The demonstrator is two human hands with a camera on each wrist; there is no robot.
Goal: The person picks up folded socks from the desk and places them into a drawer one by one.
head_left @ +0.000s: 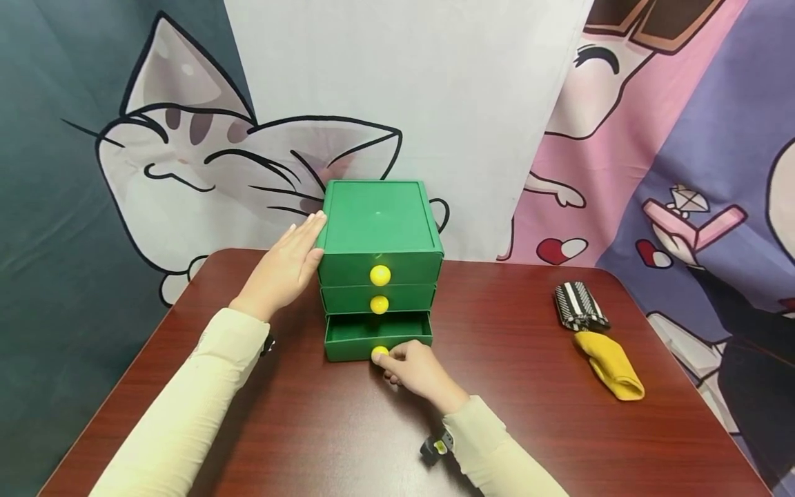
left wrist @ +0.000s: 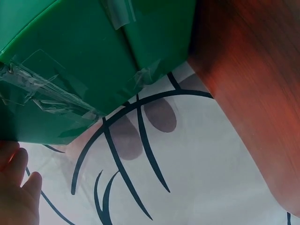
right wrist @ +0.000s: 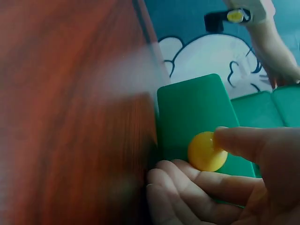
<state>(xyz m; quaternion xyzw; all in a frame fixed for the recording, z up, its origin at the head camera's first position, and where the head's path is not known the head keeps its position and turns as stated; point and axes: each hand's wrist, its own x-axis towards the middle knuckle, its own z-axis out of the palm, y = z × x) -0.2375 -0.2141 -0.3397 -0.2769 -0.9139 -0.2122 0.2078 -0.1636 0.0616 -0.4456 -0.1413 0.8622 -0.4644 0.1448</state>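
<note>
A green three-drawer box (head_left: 380,217) with round yellow knobs stands on the table. Its bottom drawer (head_left: 348,351) is pulled partway out, and the part of its inside that shows holds nothing. With thumb and fingers, my right hand (head_left: 415,369) pinches the bottom drawer's yellow knob (right wrist: 207,151). My left hand (head_left: 287,259) rests with straight fingers against the box's left side, near its top edge. Clear tape (left wrist: 47,91) shows on the green surface in the left wrist view. The middle and top drawers are closed.
On the right of the reddish-brown table (head_left: 497,386) lie a black-and-white striped cloth bundle (head_left: 580,306) and a folded yellow cloth (head_left: 611,366). A cartoon-printed curtain (head_left: 410,76) hangs behind the table.
</note>
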